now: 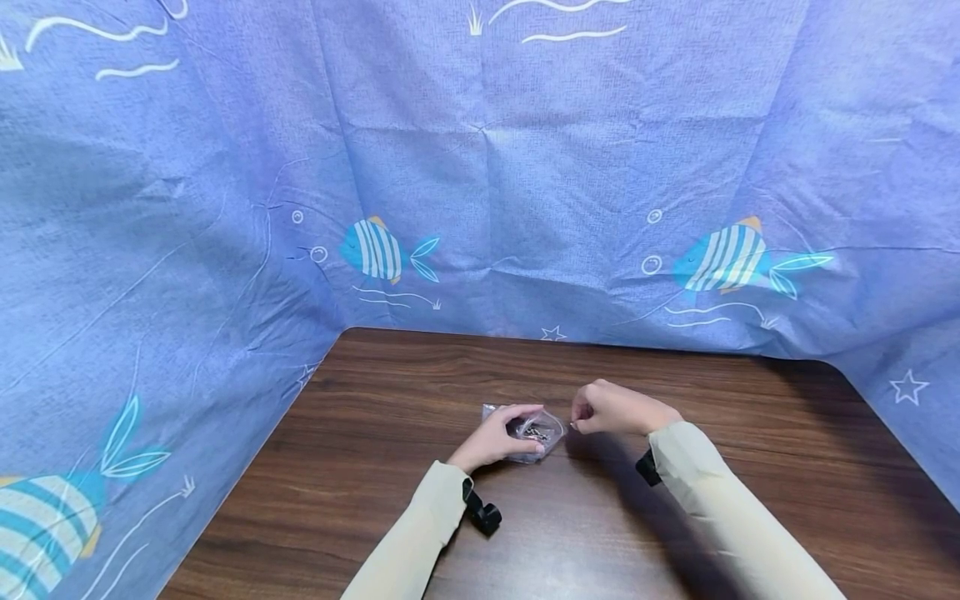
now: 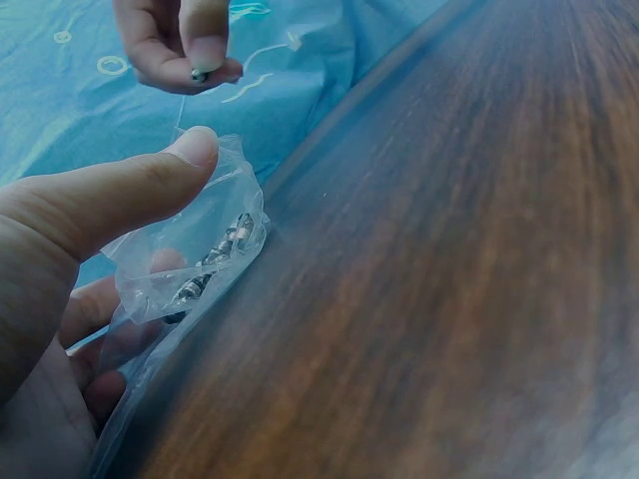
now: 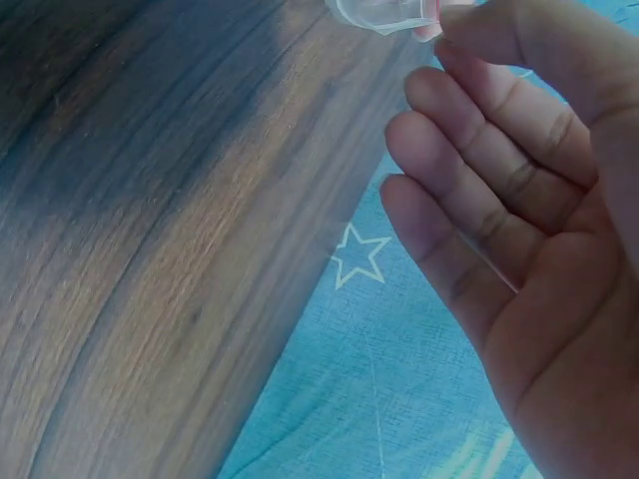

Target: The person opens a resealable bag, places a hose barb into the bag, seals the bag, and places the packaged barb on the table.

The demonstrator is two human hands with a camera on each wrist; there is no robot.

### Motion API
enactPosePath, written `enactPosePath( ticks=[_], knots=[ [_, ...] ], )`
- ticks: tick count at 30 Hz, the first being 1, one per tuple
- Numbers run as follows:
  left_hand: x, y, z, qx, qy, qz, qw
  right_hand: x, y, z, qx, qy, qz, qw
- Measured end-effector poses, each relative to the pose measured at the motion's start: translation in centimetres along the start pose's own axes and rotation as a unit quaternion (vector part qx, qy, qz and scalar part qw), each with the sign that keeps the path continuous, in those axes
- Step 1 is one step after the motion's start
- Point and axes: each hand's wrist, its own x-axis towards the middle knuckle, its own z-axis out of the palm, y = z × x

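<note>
A clear plastic bag (image 1: pixel 553 423) lies on the brown wooden table with its mouth spread. Several small shiny metal parts (image 2: pixel 205 273) are heaped inside it; their exact kind is too small to tell. My left hand (image 1: pixel 491 439) holds the bag from the left, thumb on the near side and fingers on the far side. Just right of the bag's mouth, my right hand (image 1: pixel 624 408) pinches one small metal part (image 2: pixel 199 75) between thumb and index finger. That part is hidden in the right wrist view, where the other fingers (image 3: pixel 439 165) are bent loosely.
The dark wooden table (image 1: pixel 405 375) extends around both hands. Behind it and at the sides hangs a blue cloth (image 1: pixel 562 192) printed with fish and stars. Each wrist wears a black camera mount (image 1: pixel 483 512).
</note>
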Motion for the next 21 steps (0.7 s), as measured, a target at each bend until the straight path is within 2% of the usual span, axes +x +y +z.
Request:
enactPosePath(
  ticks=[14, 21],
  knots=[
    [-0.1, 0.2, -0.1, -0.022, -0.004, -0.008, 0.9997, 2.1, -0.8, 0.5, -0.012, 0.006, -0.003, 0.9999],
    [0.0, 0.0, 0.0, -0.024, -0.001, -0.009, 0.9997, 2.9, -1.2, 0.9, -0.016, 0.011, -0.021, 0.9996]
  ],
)
